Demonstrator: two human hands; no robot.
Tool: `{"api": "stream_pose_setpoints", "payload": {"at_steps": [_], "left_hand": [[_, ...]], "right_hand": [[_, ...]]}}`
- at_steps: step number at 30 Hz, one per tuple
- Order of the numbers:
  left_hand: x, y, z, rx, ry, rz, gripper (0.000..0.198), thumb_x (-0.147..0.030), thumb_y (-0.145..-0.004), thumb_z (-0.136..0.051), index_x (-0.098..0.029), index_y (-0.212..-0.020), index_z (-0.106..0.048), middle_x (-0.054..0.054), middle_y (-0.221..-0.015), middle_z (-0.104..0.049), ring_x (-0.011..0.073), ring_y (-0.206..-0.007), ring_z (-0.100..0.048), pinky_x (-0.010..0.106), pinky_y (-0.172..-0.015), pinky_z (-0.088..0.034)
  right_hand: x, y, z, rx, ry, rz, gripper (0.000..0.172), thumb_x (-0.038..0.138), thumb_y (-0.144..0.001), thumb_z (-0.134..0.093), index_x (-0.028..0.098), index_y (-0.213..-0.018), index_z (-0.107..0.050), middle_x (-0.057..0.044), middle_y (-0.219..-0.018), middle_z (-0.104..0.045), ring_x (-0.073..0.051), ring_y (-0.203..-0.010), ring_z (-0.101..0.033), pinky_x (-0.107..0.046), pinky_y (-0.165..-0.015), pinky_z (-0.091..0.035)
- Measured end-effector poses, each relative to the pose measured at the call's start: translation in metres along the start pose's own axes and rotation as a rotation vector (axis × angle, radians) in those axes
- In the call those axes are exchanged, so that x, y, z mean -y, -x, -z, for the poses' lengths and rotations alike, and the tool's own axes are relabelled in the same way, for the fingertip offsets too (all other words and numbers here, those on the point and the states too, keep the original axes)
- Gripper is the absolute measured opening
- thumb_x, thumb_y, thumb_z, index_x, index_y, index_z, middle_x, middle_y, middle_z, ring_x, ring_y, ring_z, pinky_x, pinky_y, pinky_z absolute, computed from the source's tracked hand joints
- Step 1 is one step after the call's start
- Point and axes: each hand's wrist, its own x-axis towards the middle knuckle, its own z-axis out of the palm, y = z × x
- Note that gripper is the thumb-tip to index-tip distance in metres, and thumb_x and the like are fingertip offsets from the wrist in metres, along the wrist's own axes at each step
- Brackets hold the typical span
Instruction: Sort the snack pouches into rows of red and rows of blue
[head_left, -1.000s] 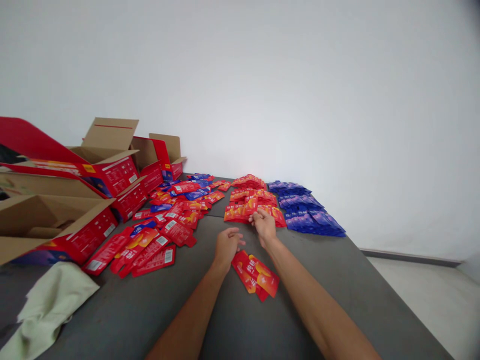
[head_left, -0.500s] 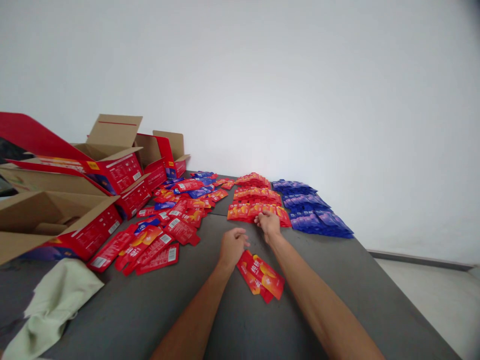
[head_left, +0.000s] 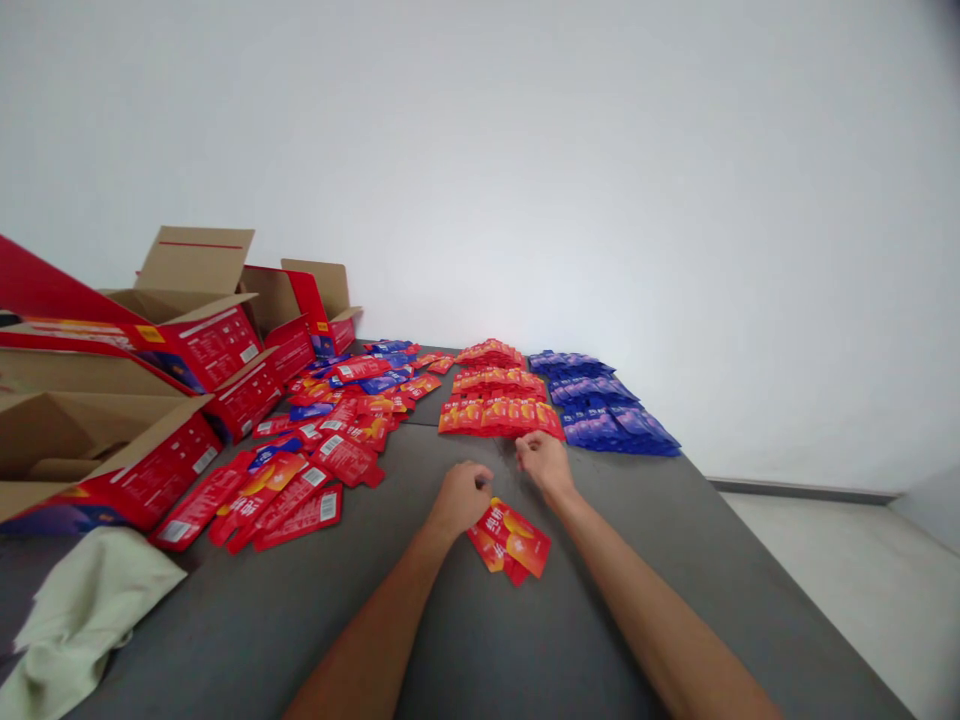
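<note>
Currently, the left hand (head_left: 459, 495) rests palm down on the dark grey desk (head_left: 675, 600), fingers bent. Its fingertips meet the far left edge of a small fanned stack of red foil sachets (head_left: 516, 535). The grip is curled over that edge; whether it pinches a sachet cannot be told.

The stack lies flat on the desk near the middle, between the two forearms and just in front of both hands.

The right hand (head_left: 546, 462) sits just beyond the stack and to its right. Its knuckles point at the nearest of the sorted rows of red foil sachets (head_left: 495, 412). Its grip is curled inward, close to or touching the near edge of that row; contact and contents cannot be told.

Further items on the desk:
- Sorted rows of blue foil sachets (head_left: 600, 420) lie directly to the right of the red rows.
- A loose heap of red and blue sachets (head_left: 322, 440) spreads across the left half.
- Open red-printed cardboard cartons (head_left: 172, 400) stand at the far left, flaps raised.
- A pale green cloth (head_left: 82, 610) lies crumpled at the near left corner.

A plain white wall (head_left: 525, 150) stands behind the desk.
</note>
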Motion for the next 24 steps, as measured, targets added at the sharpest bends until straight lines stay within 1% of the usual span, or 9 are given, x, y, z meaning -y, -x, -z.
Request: {"api": "stream_pose_setpoints", "payload": {"at_steps": [2, 3, 5, 7, 10, 13, 17, 22, 24], "left_hand": [[-0.001, 0.002, -0.001, 0.019, -0.062, -0.021, 0.025, -0.009, -0.070, -0.060, -0.018, -0.089, -0.074, 0.007, -0.091, -0.071, 0.0185, -0.083, -0.062, 0.030, -0.081, -0.046], [-0.001, 0.002, -0.001, 0.025, -0.088, -0.027, 0.024, -0.010, -0.070, -0.061, -0.018, -0.089, -0.074, 0.007, -0.091, -0.070, 0.0185, -0.084, -0.062, 0.030, -0.081, -0.046], [-0.002, 0.003, -0.002, 0.033, -0.131, -0.037, 0.024, -0.010, -0.069, -0.063, -0.019, -0.089, -0.073, 0.007, -0.092, -0.069, 0.0188, -0.087, -0.060, 0.030, -0.082, -0.045], [-0.004, 0.004, -0.003, 0.040, -0.161, -0.041, 0.023, -0.010, -0.069, -0.064, -0.019, -0.088, -0.073, 0.006, -0.093, -0.068, 0.0190, -0.090, -0.059, 0.030, -0.085, -0.043], [-0.007, 0.005, -0.004, 0.040, -0.186, -0.043, 0.020, -0.010, -0.071, -0.063, -0.019, -0.087, -0.072, 0.006, -0.094, -0.068, 0.0189, -0.092, -0.058, 0.031, -0.088, -0.042], [-0.010, 0.005, -0.005, 0.024, -0.197, -0.041, 0.016, -0.012, -0.074, -0.061, -0.020, -0.082, -0.072, 0.005, -0.091, -0.068, 0.0186, -0.090, -0.058, 0.031, -0.087, -0.041], [-0.012, 0.003, -0.005, -0.011, -0.147, -0.046, 0.012, -0.016, -0.077, -0.060, -0.020, -0.078, -0.071, 0.005, -0.084, -0.069, 0.0181, -0.085, -0.059, 0.030, -0.082, -0.042], [-0.013, 0.001, -0.003, -0.019, 0.095, 0.024, 0.017, -0.028, -0.081, -0.058, -0.018, -0.081, -0.072, 0.004, -0.081, -0.070, 0.0167, -0.076, -0.061, 0.026, -0.071, -0.043], [-0.015, 0.000, -0.001, -0.017, 0.201, 0.055, 0.022, -0.033, -0.083, -0.056, -0.018, -0.078, -0.071, 0.004, -0.079, -0.070, 0.0164, -0.073, -0.062, 0.025, -0.068, -0.044]], "right_hand": [[-0.003, 0.021, 0.013, 0.041, 0.090, 0.021, 0.020, 0.039, -0.075, -0.064, 0.021, -0.066, -0.062, -0.002, -0.059, -0.063, -0.015, -0.055, -0.057, -0.025, -0.055, -0.036], [-0.004, 0.032, 0.017, 0.105, 0.186, 0.055, 0.022, 0.041, -0.076, -0.065, 0.021, -0.065, -0.062, -0.002, -0.060, -0.064, -0.015, -0.056, -0.056, -0.026, -0.055, -0.035], [-0.003, 0.052, 0.023, 0.239, 0.309, 0.116, 0.021, 0.043, -0.075, -0.066, 0.022, -0.072, -0.065, -0.002, -0.064, -0.065, -0.015, -0.058, -0.055, -0.026, -0.056, -0.034], [-0.001, 0.067, 0.025, 0.308, 0.358, 0.204, 0.024, 0.043, -0.071, -0.071, 0.022, -0.081, -0.066, -0.002, -0.071, -0.065, -0.015, -0.062, -0.054, -0.026, -0.058, -0.034], [0.003, 0.079, 0.022, 0.332, 0.441, 0.313, 0.027, 0.038, -0.067, -0.076, 0.020, -0.085, -0.066, -0.005, -0.083, -0.065, -0.018, -0.074, -0.055, -0.027, -0.066, -0.037], [0.001, 0.082, 0.018, 0.344, 0.470, 0.290, 0.031, 0.034, -0.068, -0.075, 0.020, -0.095, -0.066, -0.006, -0.089, -0.064, -0.019, -0.081, -0.056, -0.028, -0.071, -0.039], [-0.007, 0.080, 0.018, 0.315, 0.364, 0.225, 0.043, 0.024, -0.064, -0.074, 0.021, -0.106, -0.065, -0.006, -0.095, -0.065, -0.020, -0.084, -0.058, -0.028, -0.074, -0.042], [-0.013, 0.075, 0.022, 0.256, 0.020, 0.035, 0.018, 0.030, -0.068, -0.071, 0.020, -0.083, -0.068, -0.001, -0.077, -0.065, -0.017, -0.069, -0.056, -0.026, -0.062, -0.042], [-0.011, 0.075, 0.023, 0.236, -0.172, -0.019, 0.020, 0.036, -0.070, -0.072, 0.020, -0.080, -0.066, 0.000, -0.074, -0.065, -0.015, -0.065, -0.056, -0.025, -0.059, -0.042]]}}
